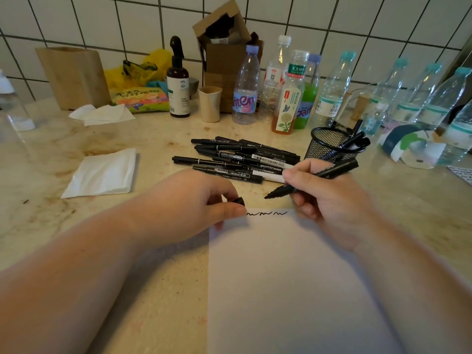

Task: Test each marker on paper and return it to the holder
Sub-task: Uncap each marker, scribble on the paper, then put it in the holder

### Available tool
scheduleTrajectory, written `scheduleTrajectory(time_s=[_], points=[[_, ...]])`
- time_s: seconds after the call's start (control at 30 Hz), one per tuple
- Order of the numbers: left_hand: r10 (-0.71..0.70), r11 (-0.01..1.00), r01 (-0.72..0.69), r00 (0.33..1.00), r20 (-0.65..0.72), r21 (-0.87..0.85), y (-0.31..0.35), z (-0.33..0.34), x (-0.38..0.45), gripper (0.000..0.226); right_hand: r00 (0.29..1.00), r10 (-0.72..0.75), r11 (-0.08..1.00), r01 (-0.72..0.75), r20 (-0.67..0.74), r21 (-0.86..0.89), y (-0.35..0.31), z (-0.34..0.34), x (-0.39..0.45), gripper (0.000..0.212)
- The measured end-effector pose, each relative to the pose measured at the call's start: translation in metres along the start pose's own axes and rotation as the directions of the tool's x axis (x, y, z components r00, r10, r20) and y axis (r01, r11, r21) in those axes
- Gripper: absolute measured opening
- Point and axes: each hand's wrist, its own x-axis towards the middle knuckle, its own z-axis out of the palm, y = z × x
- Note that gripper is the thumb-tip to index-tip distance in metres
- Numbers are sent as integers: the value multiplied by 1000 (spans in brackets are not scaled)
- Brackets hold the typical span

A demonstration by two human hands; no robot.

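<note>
A white sheet of paper [286,277] lies on the counter with three short black squiggles [267,214] along its top edge. My right hand [329,200] grips an uncapped black marker [319,175], its tip hovering just above the paper's top edge. My left hand [196,203] pinches the marker's black cap [239,201] at the paper's top left corner. A pile of several black markers [240,159] lies behind the paper. A black mesh holder [332,146] at the right holds a few markers.
Several plastic bottles [332,90] line the tiled back wall. A paper cup [210,104], a dark spray bottle [178,83] and a cardboard box [224,47] stand behind the marker pile. Folded tissues [102,172] lie at the left.
</note>
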Motion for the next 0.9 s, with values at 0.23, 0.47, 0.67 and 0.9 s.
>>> scheduleTrajectory(time_s=[0.23, 0.47, 0.67, 0.9], points=[[-23, 999, 20, 997, -74, -48, 3, 0, 0, 44, 990, -30, 969, -5, 138, 247, -5, 4, -4, 27], [-14, 999, 11, 997, -73, -40, 3, 3, 3, 20, 986, -10, 988, -16, 164, 154, -8, 7, -7, 11], [19, 999, -26, 986, -167, -44, -2, 3, 3, 25, 988, 21, 995, -35, 154, 89, -9, 4, -7, 24], [29, 998, -22, 991, -133, 55, -2, 5, 2, 23, 987, 55, 991, -73, 152, 112, -8, 4, -8, 35]])
